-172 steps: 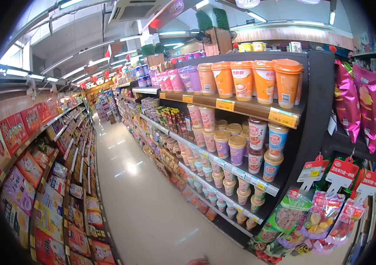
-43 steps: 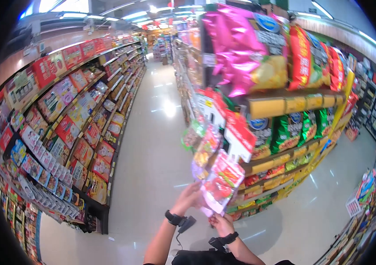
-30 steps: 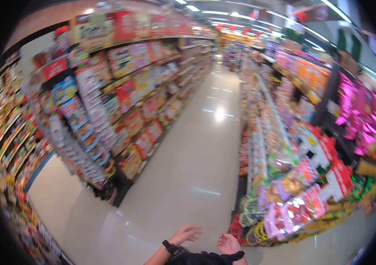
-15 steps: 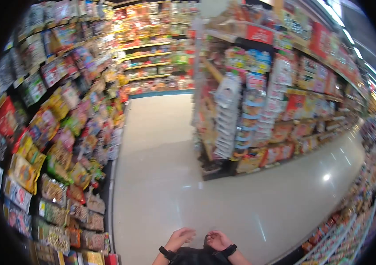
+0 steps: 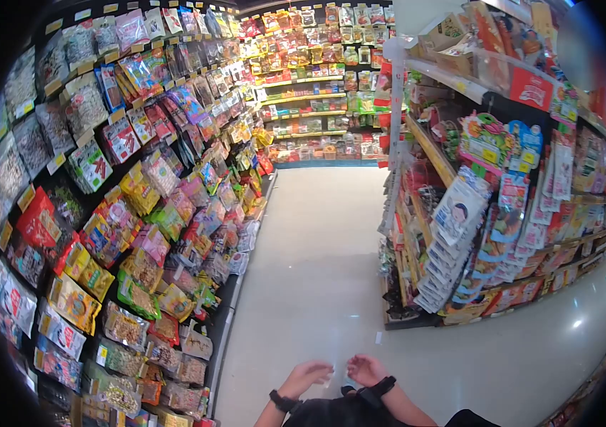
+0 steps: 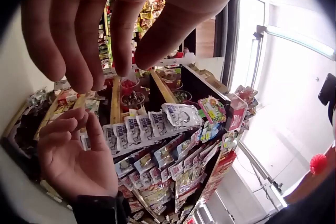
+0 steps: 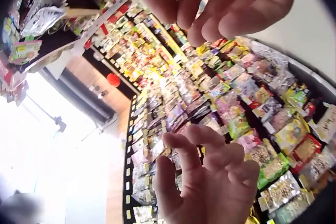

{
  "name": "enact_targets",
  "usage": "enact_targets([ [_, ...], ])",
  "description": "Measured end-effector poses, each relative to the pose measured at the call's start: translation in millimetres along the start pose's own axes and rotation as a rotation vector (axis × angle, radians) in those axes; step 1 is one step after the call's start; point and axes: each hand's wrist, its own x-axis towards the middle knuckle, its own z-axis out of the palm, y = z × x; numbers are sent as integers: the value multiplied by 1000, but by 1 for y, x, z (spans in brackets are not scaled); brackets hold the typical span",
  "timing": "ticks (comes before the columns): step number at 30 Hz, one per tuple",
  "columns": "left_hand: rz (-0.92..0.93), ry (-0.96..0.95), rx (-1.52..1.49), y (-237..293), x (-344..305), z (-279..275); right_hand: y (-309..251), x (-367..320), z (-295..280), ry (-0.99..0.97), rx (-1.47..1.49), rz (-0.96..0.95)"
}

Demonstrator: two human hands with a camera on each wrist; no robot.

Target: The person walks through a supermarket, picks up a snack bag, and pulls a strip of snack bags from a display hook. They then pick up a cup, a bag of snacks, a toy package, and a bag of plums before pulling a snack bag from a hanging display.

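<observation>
In the head view my left hand [image 5: 306, 377] and right hand [image 5: 367, 370] are held low before my body, a small gap apart, each with a black band at the wrist. Neither holds anything. The left wrist view shows the left hand's fingers [image 6: 86, 40] hanging loosely, with the right hand [image 6: 79, 158] facing it, palm visible and fingers softly bent. From the right wrist the relaxed right fingers [image 7: 236, 8] fill the top, and the left hand [image 7: 210, 182] is below. Bare floor [image 5: 296, 299] lies beneath the hands.
A wall of hanging snack bags [image 5: 132, 199] runs along the left. On the right a shelf end [image 5: 424, 206] carries strips of white packets [image 5: 452, 220]. Stocked shelves [image 5: 310, 78] close the aisle's far end, and a floor lane leads there between them.
Both hands were at a pink-and-white hanging snack bag 1.4 s ago; they have let go and drawn back to the body. My view has swung left from the drinks aisle to the snack wall.
</observation>
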Motion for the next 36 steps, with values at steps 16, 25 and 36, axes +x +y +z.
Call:
enact_targets([
  [16,-75,63,13,67,202,-79,-149,145,54,144,31,52],
  [25,-43,111,-8,126,324,-177,-247,292,81,126,-28,100],
  [36,156,430,-36,212,462,-376,-329,534,216,86,-475,199],
])
